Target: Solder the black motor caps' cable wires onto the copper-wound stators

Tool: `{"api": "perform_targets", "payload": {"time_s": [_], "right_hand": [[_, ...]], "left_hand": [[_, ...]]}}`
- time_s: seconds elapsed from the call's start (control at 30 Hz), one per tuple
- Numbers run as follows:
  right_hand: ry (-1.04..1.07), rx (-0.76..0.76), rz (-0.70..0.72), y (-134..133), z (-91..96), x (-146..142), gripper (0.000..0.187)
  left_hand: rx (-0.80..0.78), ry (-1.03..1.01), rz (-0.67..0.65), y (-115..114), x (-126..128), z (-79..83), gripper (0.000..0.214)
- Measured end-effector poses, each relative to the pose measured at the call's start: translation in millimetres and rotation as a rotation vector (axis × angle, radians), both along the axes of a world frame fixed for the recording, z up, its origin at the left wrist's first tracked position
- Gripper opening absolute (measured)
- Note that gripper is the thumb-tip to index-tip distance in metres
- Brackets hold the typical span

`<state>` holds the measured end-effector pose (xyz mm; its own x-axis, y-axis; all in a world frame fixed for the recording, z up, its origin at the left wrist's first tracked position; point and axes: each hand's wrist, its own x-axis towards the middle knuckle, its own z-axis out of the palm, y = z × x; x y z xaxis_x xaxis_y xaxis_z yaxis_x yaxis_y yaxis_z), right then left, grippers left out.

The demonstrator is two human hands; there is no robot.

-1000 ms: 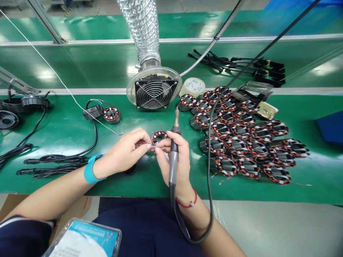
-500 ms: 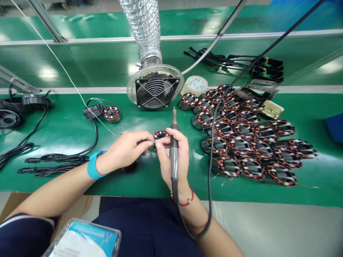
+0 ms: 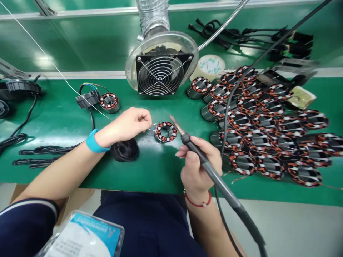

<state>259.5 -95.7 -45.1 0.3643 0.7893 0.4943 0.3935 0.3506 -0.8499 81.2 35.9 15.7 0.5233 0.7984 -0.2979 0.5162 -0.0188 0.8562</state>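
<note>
Green workbench mat (image 3: pixel 155 171) under rows of copper-wound stators (image 3: pixel 248 105), a fume-extractor fan (image 3: pixel 160 75), black cables (image 3: pixel 40 151).

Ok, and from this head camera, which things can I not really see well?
Head view:
- Where the thin wires enter the left hand: its fingers hide this.
- Print on the plastic packet: too small, and the bottom edge cuts it off.
- Rightmost stator: the right edge cuts it off.
- Soldering iron rear end: blurred, then cut off by the bottom edge.

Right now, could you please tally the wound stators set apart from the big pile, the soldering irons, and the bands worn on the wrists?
Wound stators: 2
Soldering iron: 1
Blue wristband: 1
Red cord bracelet: 1
Total: 5
</note>
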Motion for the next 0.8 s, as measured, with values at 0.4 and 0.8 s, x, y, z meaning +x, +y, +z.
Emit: {"api": "perform_targets", "payload": {"time_s": [0.4, 0.8], "right_hand": [[0.011, 0.021, 0.087, -1.6, -1.4, -2.9, 0.026], [0.002, 0.03, 0.108, -1.5, -0.9, -3.0, 0.026]], "left_hand": [[0.087, 0.032, -0.024, 1.6, 4.0, 1.4, 0.012], [0.056, 0.054, 0.015, 1.4, 7.8, 4.5, 0.014]]}}
